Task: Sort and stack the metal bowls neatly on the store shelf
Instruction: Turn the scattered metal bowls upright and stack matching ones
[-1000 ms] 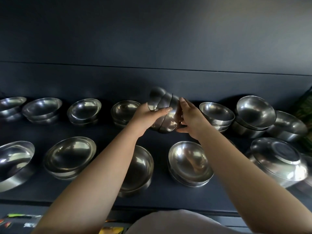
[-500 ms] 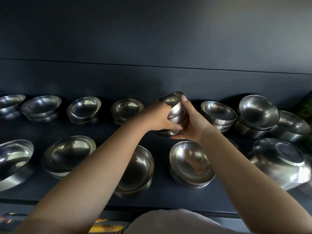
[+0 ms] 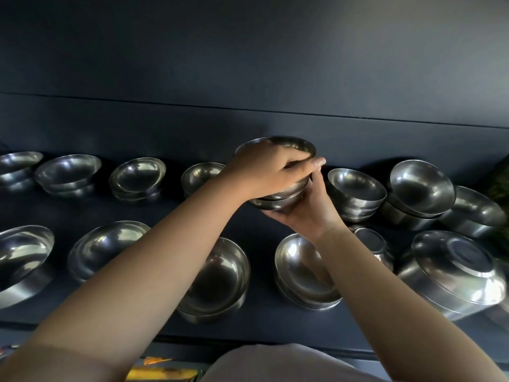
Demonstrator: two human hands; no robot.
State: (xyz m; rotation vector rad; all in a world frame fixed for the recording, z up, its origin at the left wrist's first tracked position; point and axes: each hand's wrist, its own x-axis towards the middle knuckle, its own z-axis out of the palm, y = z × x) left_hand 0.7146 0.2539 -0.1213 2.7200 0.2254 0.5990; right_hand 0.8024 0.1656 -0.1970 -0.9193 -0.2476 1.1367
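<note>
No readable text, label or number anywhere (bowls plain).

A dark blue wall [image 3: 248, 51] rises behind everything. Down at the bottom edge sits something yellow and orange [image 3: 162, 372], too blurred to identify.

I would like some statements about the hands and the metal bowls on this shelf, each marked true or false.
1. Both hands hold one small stack of nested round steel bowls. True.
2. The left hand lies under the stack. False: it grips the stack from above and the side; the right hand supports it from below.
3. The held stack is upright, its openings facing up. True.
4. The large steel bowl at the front right stands with its opening up. False: it is turned over, base up.
5. The dark shelf has only one row of bowls. False: there is a back row and a front row.
</note>
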